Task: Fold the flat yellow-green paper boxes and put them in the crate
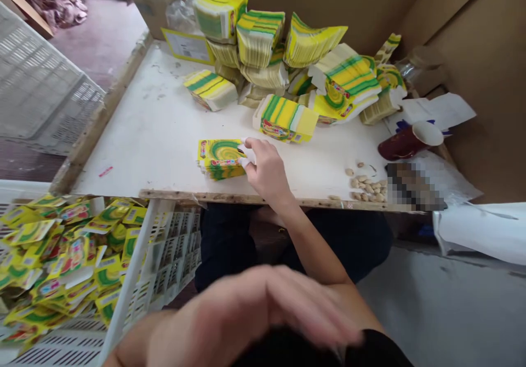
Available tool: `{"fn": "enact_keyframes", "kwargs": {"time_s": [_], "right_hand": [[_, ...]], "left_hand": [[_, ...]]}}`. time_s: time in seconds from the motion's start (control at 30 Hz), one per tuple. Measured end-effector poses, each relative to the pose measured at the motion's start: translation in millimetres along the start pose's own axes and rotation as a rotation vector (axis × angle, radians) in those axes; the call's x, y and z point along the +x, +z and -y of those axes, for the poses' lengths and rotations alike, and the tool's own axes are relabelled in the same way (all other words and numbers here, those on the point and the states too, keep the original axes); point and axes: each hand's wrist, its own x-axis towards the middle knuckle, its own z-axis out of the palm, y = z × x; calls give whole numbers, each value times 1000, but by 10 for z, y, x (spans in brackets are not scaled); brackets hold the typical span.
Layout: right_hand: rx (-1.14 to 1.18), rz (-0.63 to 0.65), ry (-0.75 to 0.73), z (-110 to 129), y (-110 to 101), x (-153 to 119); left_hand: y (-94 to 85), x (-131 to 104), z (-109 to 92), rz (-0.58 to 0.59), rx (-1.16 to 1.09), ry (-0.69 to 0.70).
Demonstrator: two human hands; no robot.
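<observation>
A small stack of flat yellow-and-green printed cartons (219, 159) lies near the front edge of the white worktable (135, 137). At its right end, my right hand (265, 167) has thumb and forefinger closed on the cartons; white coverings show on those fingertips. Close to the camera, my left hand (242, 312) is raised and blurred. Its fingers stretch to the right, and nothing shows in them. Just behind the stack lies a thicker bundle of the same cartons (285, 118). Another bundle (210, 89) rests farther back on the left.
Piled carton bundles (261, 38) line the table's back. To the right are a dark red cup (411, 139) lying on its side, peanuts (370, 187) and a pixelated patch. A white plastic crate (131, 279) at lower left holds many yellow packets (78, 252). Cardboard walls (472, 82) border the table.
</observation>
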Motion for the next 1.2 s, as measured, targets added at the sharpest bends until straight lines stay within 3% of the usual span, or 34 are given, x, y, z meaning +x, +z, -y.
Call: {"fn": "enact_keyframes", "kwargs": {"time_s": [0.07,0.17,0.33,0.43,0.53,0.63,0.77,0.93,1.07,1.2], "right_hand": [[-155,97,30,-14,68,105],[-232,149,23,-35,115,137],[-233,138,6,-38,122,134],[-179,98,37,20,69,131],[44,77,46,114,-26,8],[366,168,36,197,-58,-267],[781,329,133,251,98,-702],[1110,384,312,314,314,-1028],[1038,416,295,335,382,-1068],[889,297,282,251,411,-1015]], "left_hand": [[18,352,8,157,75,-91],[-122,705,144,36,1,-131],[-463,814,358,-128,-75,-150],[-533,851,363,-165,-48,-5],[-518,951,331,-169,-16,245],[-456,1062,287,-154,-30,541],[-353,1125,204,-187,-83,837],[-342,1130,118,-196,-173,883],[-406,1175,89,-272,-126,873],[-427,1204,111,-334,-91,784]]}}
